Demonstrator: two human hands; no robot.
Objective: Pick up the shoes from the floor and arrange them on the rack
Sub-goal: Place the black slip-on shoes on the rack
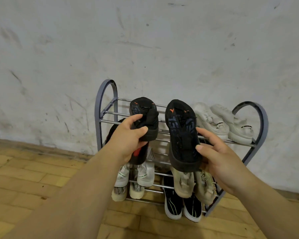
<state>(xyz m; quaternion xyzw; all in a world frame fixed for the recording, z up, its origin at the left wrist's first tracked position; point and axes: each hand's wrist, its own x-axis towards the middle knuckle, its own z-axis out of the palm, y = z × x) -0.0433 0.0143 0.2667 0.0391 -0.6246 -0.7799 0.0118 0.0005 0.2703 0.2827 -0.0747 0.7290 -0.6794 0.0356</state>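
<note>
Holding one black shoe in each hand, a person faces a grey metal shoe rack (106, 94) set against a scuffed white wall. The left hand (128, 140) has a closed grip around the heel of the left black shoe (145, 118), thumb on top, fingers underneath. The right hand (219, 163) grips the right black shoe (182, 135) along its side, thumb and fingers pinched on the edge. Both shoes hang just in front of the rack's top shelf, toes pointing at the wall, their long axes running front to back across the rails. The free stretch of that shelf lies straight ahead, left of a white pair (221, 121) already parked there. Lower shelves look full. Likely next: push both shoes forward and down onto the rails, side by side.
</note>
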